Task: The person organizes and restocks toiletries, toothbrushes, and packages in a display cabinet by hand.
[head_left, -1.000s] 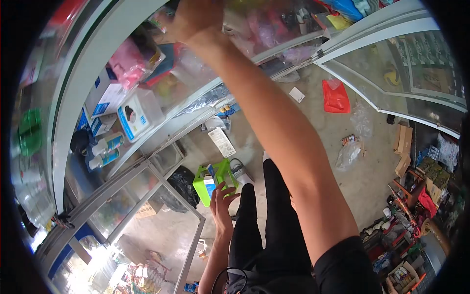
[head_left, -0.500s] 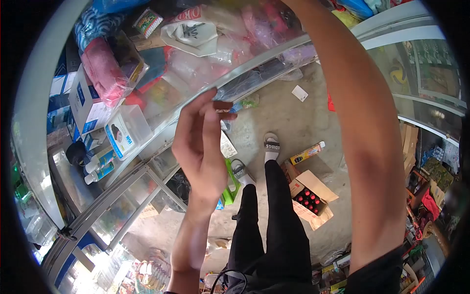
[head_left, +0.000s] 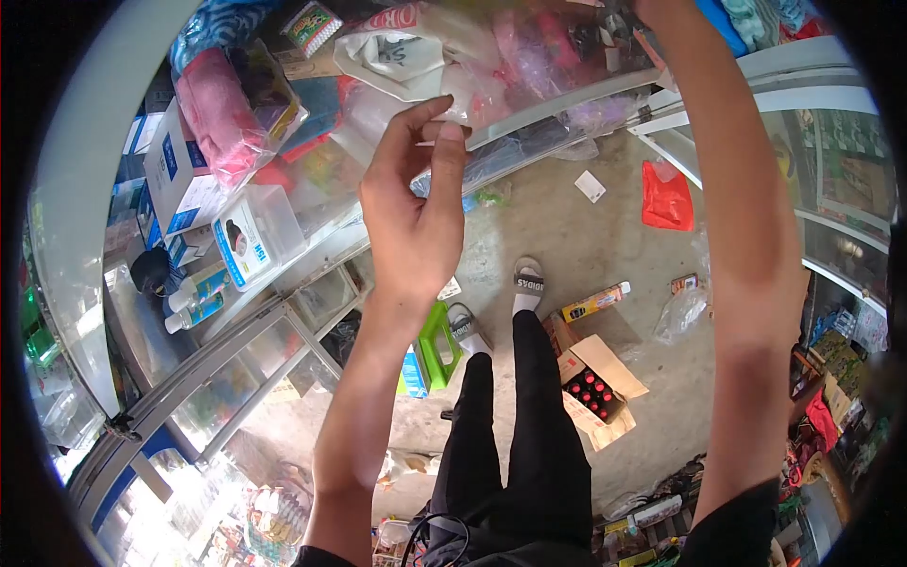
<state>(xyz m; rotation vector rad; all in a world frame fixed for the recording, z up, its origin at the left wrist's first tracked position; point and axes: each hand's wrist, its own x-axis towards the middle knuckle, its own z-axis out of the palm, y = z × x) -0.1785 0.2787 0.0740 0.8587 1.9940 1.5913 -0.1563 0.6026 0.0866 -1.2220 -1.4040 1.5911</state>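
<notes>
The left hand [head_left: 416, 222] was raised at about eleven o'clock of the view. Its thumb and fingertips [head_left: 442, 121] were drawn together in a pinch against the lower edge of a clear plastic bag [head_left: 465, 87] on the crowded shelf [head_left: 557, 99]; whether any plastic lay between them could not be told. The right arm climbed to one o'clock, and the right hand was cut off by the top of the frame, so its state could not be told. Beside the clear plastic bag, towards eleven o'clock, lay a printed white plastic bag [head_left: 387, 52]. Farther round at ten were a pink bundle in wrapping [head_left: 222, 113], white and blue cartons [head_left: 175, 170] and a clear box with a blue label [head_left: 250, 236], with spray bottles [head_left: 196, 288] just below. A glass counter [head_left: 255, 364] with metal framing stood at eight o'clock. The concrete floor [head_left: 576, 246] spread below, littered. On it were a red plastic bag [head_left: 666, 197] at two o'clock, a white card [head_left: 590, 186] near it, and an orange tube box [head_left: 595, 300] close to the centre. An open cardboard box of red-capped bottles [head_left: 595, 386] sat at five o'clock. A green carton [head_left: 436, 338] stood just beside the person's sandalled feet [head_left: 527, 283]. A glass-doored cabinet [head_left: 836, 161] closed the room at three o'clock.
</notes>
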